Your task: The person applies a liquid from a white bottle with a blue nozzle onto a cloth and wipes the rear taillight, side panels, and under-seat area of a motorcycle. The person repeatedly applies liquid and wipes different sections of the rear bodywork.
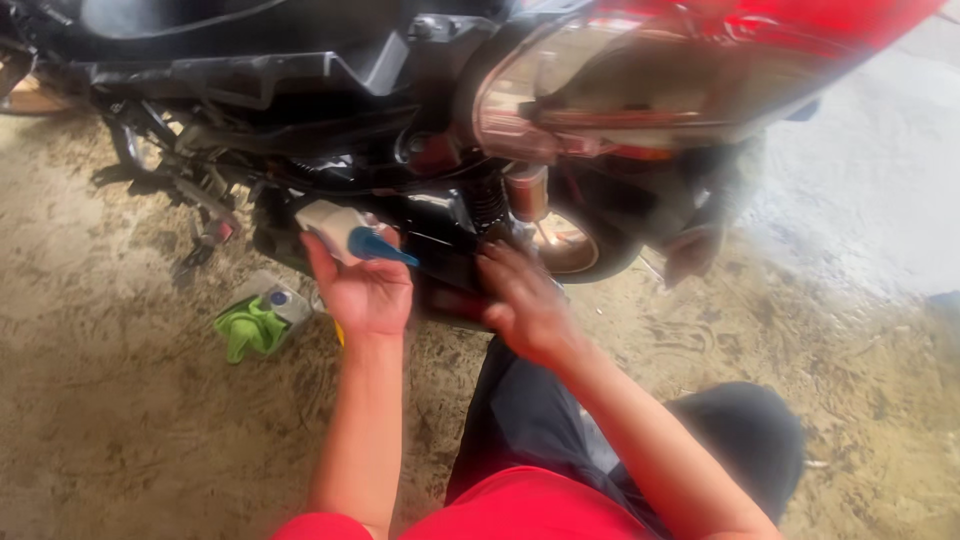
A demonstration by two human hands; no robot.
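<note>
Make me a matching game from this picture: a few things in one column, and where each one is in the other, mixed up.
Things:
1. green cloth
2. blue funnel
3. right hand
4. red tail light

Places:
A. held in the left hand
B. on the sandy floor
C. top of the picture
D. low against the motorcycle, by the wheel

Pairs: 1-B, 2-A, 3-D, 4-C

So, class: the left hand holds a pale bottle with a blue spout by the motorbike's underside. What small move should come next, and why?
Probably tip the bottle so its spout nears the dark parts, since the right hand already rests there and the left hand holds it just short.
</note>
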